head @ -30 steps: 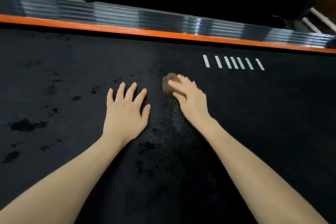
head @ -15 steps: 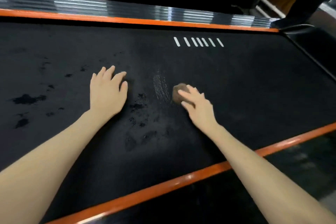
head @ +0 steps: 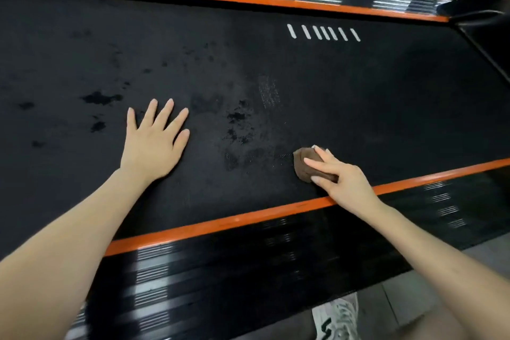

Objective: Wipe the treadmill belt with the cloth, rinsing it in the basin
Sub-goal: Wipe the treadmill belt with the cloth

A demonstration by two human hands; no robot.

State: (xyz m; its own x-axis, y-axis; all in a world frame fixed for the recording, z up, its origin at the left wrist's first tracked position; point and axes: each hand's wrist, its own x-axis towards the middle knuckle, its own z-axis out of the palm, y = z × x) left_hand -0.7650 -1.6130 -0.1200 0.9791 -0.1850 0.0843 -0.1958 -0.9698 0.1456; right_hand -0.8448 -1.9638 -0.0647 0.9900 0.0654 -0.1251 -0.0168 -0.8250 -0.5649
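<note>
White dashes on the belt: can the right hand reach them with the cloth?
Probably yes: the right hand holds the cloth on the belt, and only open belt lies between it and the white dashes.

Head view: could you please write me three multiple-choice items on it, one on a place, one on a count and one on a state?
1. Where is the brown cloth?
A. on the belt by the near orange strip, in the grip of the right hand
B. on the far silver rail
C. on the floor

2. How many white marks are on the belt?
A. three
B. seven
C. twelve

3. How does the left hand lie?
A. clenched in a fist
B. lifted high off the belt
C. flat on the belt, fingers spread

Answers: 1 A, the right hand's fingers lie over it close to that strip; 2 B, seven slanted dashes stand in a row; 3 C, its palm is down and its straight fingers are apart.
</note>
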